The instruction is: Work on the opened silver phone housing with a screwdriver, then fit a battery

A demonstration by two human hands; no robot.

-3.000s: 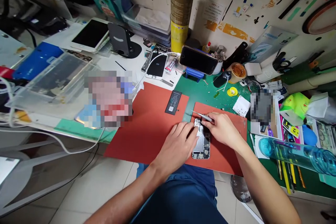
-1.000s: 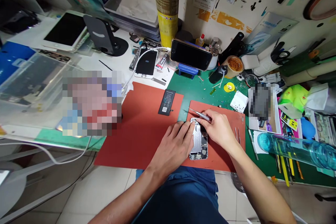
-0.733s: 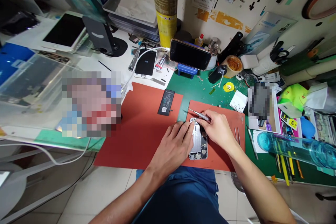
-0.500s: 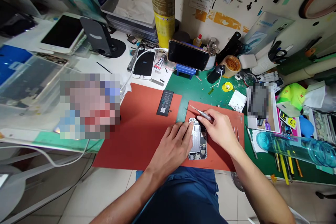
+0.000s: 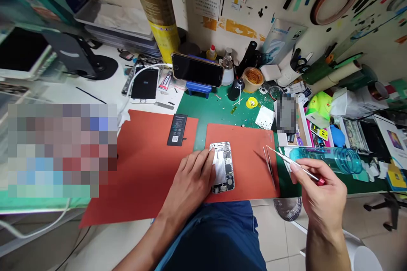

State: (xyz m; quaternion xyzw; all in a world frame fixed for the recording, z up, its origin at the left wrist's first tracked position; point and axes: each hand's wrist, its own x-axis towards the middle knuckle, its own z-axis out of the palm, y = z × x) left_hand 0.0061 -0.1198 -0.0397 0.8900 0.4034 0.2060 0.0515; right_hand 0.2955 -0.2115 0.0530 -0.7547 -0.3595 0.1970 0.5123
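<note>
Smartphone (image 5: 224, 165), opened, silver-and-black, flat on red rectangular mat (image 5: 249, 173), near mat's left edge; likely light, stiff, fragile, best held by rim. Touched along its left side by bare left hand (image 5: 193, 178), grip unclear. Pinched in bare right hand (image 5: 324, 192), beyond mat's right edge: slender silver red-ended tool (image 5: 283, 157).

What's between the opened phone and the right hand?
From the opened phone to right hand, the head view shows red mat, tweezers on it, then green tabletop.
</note>
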